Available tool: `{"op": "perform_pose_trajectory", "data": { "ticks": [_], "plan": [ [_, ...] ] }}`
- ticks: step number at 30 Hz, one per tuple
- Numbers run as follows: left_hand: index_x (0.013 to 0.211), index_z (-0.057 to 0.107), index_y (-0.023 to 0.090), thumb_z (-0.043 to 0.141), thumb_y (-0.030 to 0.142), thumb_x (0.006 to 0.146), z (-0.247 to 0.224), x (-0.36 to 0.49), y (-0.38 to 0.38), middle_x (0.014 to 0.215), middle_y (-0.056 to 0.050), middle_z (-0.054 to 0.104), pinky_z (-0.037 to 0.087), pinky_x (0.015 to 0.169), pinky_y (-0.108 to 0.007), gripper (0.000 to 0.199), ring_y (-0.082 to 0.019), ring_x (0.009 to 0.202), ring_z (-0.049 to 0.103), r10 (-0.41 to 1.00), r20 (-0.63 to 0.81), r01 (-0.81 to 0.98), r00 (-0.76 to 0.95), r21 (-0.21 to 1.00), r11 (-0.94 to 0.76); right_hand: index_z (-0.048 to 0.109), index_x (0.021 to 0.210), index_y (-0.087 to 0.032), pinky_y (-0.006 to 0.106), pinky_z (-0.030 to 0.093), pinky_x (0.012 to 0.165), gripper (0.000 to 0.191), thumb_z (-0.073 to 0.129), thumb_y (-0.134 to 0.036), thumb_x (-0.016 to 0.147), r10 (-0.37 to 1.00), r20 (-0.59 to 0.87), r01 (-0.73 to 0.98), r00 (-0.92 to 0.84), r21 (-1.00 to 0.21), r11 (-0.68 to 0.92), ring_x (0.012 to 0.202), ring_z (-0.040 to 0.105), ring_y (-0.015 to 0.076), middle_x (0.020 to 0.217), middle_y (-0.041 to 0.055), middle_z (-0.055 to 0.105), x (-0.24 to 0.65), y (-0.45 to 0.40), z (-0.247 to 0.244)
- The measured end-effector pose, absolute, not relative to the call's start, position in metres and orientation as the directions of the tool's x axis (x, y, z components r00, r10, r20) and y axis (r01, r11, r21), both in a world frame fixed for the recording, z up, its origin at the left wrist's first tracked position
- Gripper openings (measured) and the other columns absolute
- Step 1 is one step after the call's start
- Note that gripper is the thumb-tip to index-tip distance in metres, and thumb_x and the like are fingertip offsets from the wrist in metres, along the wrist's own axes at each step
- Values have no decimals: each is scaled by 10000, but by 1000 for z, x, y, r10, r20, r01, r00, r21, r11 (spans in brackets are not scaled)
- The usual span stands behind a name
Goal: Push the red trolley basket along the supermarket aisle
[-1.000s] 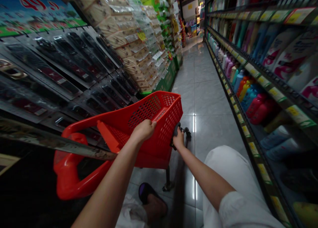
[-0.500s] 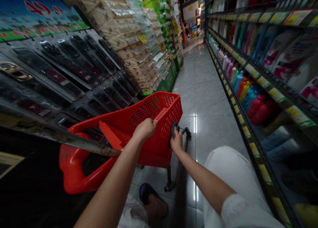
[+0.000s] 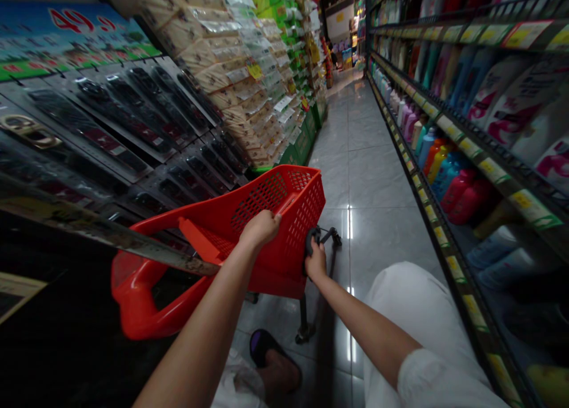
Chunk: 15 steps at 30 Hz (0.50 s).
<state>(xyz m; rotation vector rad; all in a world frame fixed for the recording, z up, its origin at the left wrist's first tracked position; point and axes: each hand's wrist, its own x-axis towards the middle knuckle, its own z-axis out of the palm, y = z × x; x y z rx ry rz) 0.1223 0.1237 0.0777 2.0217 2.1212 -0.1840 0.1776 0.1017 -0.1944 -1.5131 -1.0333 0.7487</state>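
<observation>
A red plastic shopping cart (image 3: 275,271) with perforated walls stands tilted in front of me, its thick looped handle at the left. My left hand (image 3: 261,227) is closed on the cart's near upper rim. Lower and to the right, my right hand (image 3: 316,260) has its fingers wrapped round a black, rounded thing (image 3: 311,242) against the cart's end. Whether that thing is part of the cart, I cannot tell. Dark legs with small casters (image 3: 304,334) show beneath the basket.
A worn metal bar (image 3: 178,260) crosses over the handle at left. Behind it hang packaged belts (image 3: 133,105). Stacked tissue packs (image 3: 222,58) line the aisle's left; shelves of bottles (image 3: 462,188) line the right. Grey tiles (image 3: 368,177) run between. My slippered foot (image 3: 271,357) is below.
The cart's handle end has shifted slightly right and up, turning the cart a little. Both hands keep their places on it, nearly unmoved.
</observation>
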Motion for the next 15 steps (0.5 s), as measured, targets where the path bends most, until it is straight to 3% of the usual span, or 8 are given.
{"op": "perform_pose_trajectory", "data": {
  "ticks": [3, 6, 9, 11, 13, 15],
  "plan": [
    [903, 703, 124, 374, 409, 949, 78, 122, 125, 770, -106, 672, 308, 572, -278, 438, -186, 657, 580, 970, -240, 998, -46, 31, 55, 614, 1332, -107, 443, 532, 970, 727, 431, 8, 638, 877, -67, 85, 476, -989, -122, 1064, 662, 268, 1094, 144, 657, 166, 100, -203],
    [943, 709, 115, 365, 411, 953, 78, 123, 127, 815, -119, 689, 312, 574, -277, 454, -191, 686, 598, 969, -243, 998, -46, 20, 52, 542, 1416, -137, 432, 437, 1095, 766, 430, 6, 671, 883, 75, 85, 463, -996, 40, 1273, 552, 265, 1324, 164, 553, 160, 99, -173],
    [995, 712, 109, 365, 418, 952, 77, 123, 130, 871, -135, 707, 317, 578, -281, 467, -203, 722, 619, 974, -223, 999, -45, 13, 49, 455, 1488, -243, 386, 341, 1176, 846, 455, 4, 678, 897, 265, 84, 354, -964, 252, 1419, 403, 234, 1508, 94, 397, 161, 96, -143],
    [1006, 716, 112, 359, 414, 954, 76, 124, 132, 893, -139, 716, 328, 583, -280, 470, -208, 740, 632, 973, -226, 999, -46, 8, 49, 448, 1491, -268, 382, 298, 1203, 890, 460, 16, 648, 904, 292, 58, 313, -956, 288, 1450, 355, 231, 1545, 64, 348, 164, 91, -142],
    [1006, 721, 120, 357, 405, 956, 74, 124, 134, 895, -135, 723, 350, 596, -276, 465, -210, 750, 644, 970, -238, 999, -51, -7, 51, 490, 1466, -237, 403, 286, 1210, 893, 451, 30, 615, 924, 211, 29, 318, -977, 214, 1442, 366, 252, 1519, 79, 382, 168, 87, -157],
    [1017, 721, 124, 361, 391, 955, 73, 123, 136, 900, -134, 729, 375, 619, -274, 452, -212, 767, 655, 971, -234, 999, -53, -26, 48, 532, 1434, -170, 444, 339, 1178, 854, 441, 34, 610, 943, 25, -11, 331, -999, 31, 1373, 453, 289, 1416, 132, 482, 170, 85, -178]
  ]
}}
